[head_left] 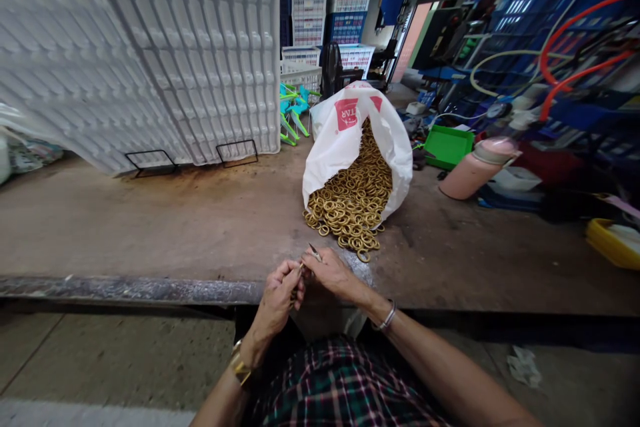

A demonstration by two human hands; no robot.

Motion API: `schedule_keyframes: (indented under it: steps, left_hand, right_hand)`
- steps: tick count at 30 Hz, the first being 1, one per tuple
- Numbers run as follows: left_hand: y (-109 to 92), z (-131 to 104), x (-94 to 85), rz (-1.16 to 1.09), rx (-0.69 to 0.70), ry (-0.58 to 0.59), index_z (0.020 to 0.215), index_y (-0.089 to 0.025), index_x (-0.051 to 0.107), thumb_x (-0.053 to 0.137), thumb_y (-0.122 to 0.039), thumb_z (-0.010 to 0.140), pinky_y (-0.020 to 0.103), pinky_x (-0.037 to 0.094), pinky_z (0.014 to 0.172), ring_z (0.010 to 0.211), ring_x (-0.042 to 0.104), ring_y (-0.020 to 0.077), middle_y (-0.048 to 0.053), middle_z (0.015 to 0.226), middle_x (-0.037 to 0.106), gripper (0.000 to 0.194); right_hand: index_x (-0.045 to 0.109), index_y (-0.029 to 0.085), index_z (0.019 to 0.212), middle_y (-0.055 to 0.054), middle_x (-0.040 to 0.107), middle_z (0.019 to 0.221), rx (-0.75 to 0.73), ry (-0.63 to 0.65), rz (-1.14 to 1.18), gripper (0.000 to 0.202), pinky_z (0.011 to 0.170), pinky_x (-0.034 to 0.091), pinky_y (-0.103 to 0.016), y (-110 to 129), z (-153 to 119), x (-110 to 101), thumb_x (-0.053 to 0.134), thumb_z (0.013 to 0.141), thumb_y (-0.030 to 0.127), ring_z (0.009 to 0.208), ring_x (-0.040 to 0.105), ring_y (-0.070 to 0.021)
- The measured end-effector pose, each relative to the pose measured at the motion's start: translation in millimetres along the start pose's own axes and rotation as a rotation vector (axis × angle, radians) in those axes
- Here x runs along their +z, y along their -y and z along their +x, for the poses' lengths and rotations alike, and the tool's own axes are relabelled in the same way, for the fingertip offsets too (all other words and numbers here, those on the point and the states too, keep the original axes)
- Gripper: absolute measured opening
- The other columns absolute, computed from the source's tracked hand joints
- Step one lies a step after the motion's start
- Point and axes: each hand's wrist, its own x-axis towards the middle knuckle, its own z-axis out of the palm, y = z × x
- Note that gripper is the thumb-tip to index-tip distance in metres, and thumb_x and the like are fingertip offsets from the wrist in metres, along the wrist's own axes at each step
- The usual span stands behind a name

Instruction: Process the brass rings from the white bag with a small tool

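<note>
My left hand [284,288] is closed at the table's front edge, with what looks like a brass-coloured ring [301,267] pinched at its fingertips. My right hand [331,272] meets it there and grips a small pointed blade [315,252] whose tip sticks up past the fingers; its handle is hidden in the palm. Just beyond my hands, a white plastic bag [330,140] with red print lies on its side. Many brass-coloured rings [350,203] spill from its mouth onto the brown table [210,227].
Tall ribbed white plastic trays [200,47] stand on the left behind black wire stands [237,152]. Blue-green clips [295,110] lie beside the bag. On the right are a pink bottle [477,168], a green tray [449,147], a yellow container [613,243] and orange hoses [555,60].
</note>
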Motion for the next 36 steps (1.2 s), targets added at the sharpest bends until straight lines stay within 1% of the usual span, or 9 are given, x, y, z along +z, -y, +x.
schedule_keyframes:
  steps: [5,11,14,16,18,22,28,32,36]
  left_hand:
    - [-1,-1,-0.8,-0.032,0.03,0.037,0.075,-0.016,0.051,0.053,-0.042,0.08,0.015,0.031,0.037,0.042,0.039,0.0045,-0.005,0.055,0.046,0.026]
    - [-3,-2,-1.0,-0.094,0.024,0.054,0.075,-0.017,0.051,0.056,-0.042,0.078,0.015,0.031,0.037,0.043,0.041,0.0048,-0.004,0.059,0.05,0.025]
    - [-4,-2,-0.9,-0.129,0.012,0.045,0.075,-0.018,0.051,0.058,-0.041,0.077,0.015,0.032,0.038,0.044,0.043,0.005,-0.005,0.059,0.05,0.024]
    - [-4,-2,-1.0,-0.142,0.003,0.027,0.076,-0.018,0.05,0.059,-0.041,0.076,0.015,0.033,0.038,0.045,0.045,0.0054,-0.005,0.059,0.05,0.024]
    - [-3,-1,-1.1,-0.137,-0.002,0.009,0.076,-0.019,0.049,0.06,-0.04,0.076,0.015,0.034,0.039,0.045,0.046,0.0055,-0.005,0.059,0.051,0.024]
    - [-1,1,-0.6,-0.091,0.022,0.002,0.075,-0.018,0.048,0.057,-0.04,0.078,0.015,0.034,0.039,0.045,0.045,0.0054,-0.005,0.058,0.05,0.024]
    - [0,2,-1.7,0.054,0.056,0.002,0.073,-0.018,0.048,0.055,-0.044,0.078,0.016,0.035,0.039,0.045,0.044,0.0057,-0.005,0.058,0.048,0.028]
    - [-4,-3,-0.8,0.152,0.038,0.017,0.071,-0.017,0.049,0.056,-0.045,0.077,0.016,0.035,0.04,0.046,0.044,0.0059,-0.004,0.058,0.048,0.029]
    - [-5,-6,5.7,-0.043,-0.013,0.084,0.071,-0.018,0.048,0.058,-0.042,0.076,0.016,0.033,0.038,0.045,0.043,0.006,-0.005,0.057,0.048,0.027]
  right_hand:
    - [0.051,0.016,0.058,0.003,0.053,0.056,-0.014,0.031,0.083,0.027,0.053,0.033,-0.019,-1,-1,0,0.04,0.081,0.024,0.055,0.046,-0.0081]
    - [0.053,0.015,0.058,0.002,0.053,0.055,-0.052,0.015,0.108,0.031,0.054,0.035,-0.019,-2,-1,-1,0.039,0.084,0.025,0.054,0.048,-0.0081]
    - [0.057,0.015,0.069,0.002,0.054,0.057,-0.056,-0.024,0.084,0.024,0.055,0.036,-0.019,-4,0,-1,0.038,0.083,0.021,0.055,0.049,-0.0087]
    - [0.058,0.015,0.081,0.002,0.055,0.059,-0.048,-0.06,-0.007,0.019,0.055,0.035,-0.019,-6,0,-2,0.039,0.081,0.016,0.055,0.05,-0.0093]
    - [0.058,0.015,0.086,0.002,0.056,0.062,-0.082,-0.069,-0.156,0.019,0.056,0.034,-0.02,-9,-1,-2,0.041,0.079,0.013,0.056,0.049,-0.0096]
    - [0.057,0.017,0.084,0.0,0.058,0.066,-0.198,-0.012,-0.434,0.016,0.057,0.029,-0.021,-17,-5,0,0.043,0.078,0.012,0.06,0.048,-0.0104]
    - [0.056,0.017,0.088,-0.002,0.061,0.068,-0.205,0.115,-0.685,0.022,0.055,0.026,-0.023,-17,-6,-2,0.041,0.074,0.01,0.058,0.048,-0.0122]
    - [0.058,0.015,0.092,-0.007,0.064,0.073,-0.143,0.187,-0.804,0.026,0.055,0.028,-0.025,-22,-2,-8,0.038,0.075,0.01,0.063,0.054,-0.0151]
    - [0.056,0.015,0.097,-0.008,0.064,0.075,-0.03,0.064,-0.9,0.028,0.058,0.031,-0.025,-33,6,-11,0.039,0.075,0.01,0.069,0.058,-0.0179]
